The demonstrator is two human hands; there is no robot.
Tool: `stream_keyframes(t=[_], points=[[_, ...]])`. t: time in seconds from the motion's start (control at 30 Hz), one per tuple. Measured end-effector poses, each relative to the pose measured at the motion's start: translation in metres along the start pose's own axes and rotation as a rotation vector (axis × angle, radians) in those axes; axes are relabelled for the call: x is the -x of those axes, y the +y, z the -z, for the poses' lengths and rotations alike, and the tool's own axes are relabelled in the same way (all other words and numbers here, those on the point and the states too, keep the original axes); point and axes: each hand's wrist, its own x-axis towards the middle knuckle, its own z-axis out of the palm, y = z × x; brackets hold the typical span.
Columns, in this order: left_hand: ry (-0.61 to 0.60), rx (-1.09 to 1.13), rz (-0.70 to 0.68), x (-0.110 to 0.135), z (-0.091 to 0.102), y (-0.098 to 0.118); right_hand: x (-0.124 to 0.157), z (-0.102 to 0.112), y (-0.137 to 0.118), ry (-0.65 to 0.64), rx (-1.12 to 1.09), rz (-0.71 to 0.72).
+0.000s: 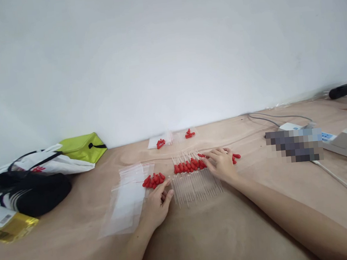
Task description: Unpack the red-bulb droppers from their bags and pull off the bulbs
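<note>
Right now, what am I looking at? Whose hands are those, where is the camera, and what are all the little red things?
There is no machine here. A person wears a camera on their head, so this one picture looks down at their own two bare hands on a wooden table.

The left hand lies flat beside a small pile of loose red caps and a stack of clear plastic bags. It holds nothing.

The right hand rests on a row of thin clear droppers with red tops. Whether its fingers pinch one is hard to tell.

Further back lie two small filled bags with red pieces inside. At the far left are a green pouch and a black bag. At the right is a white power strip with cables.
</note>
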Motion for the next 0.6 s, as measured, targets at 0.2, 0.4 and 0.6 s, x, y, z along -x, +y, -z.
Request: stream_keyframes(t=[0.2, 0.4, 0.6], points=[[-0.018, 0.015, 0.043, -0.001, -0.001, -0.001, 0.021, 0.016, 0.007, 0.114, -0.368, -0.116], [-0.036, 0.018, 0.020, -0.003, 0.000, 0.001, 0.045, 0.020, 0.003, 0.001, -0.572, -0.100], [-0.024, 0.018, 0.003, -0.006, -0.001, 0.000, 0.048, 0.011, -0.004, 0.027, -0.591, -0.161]])
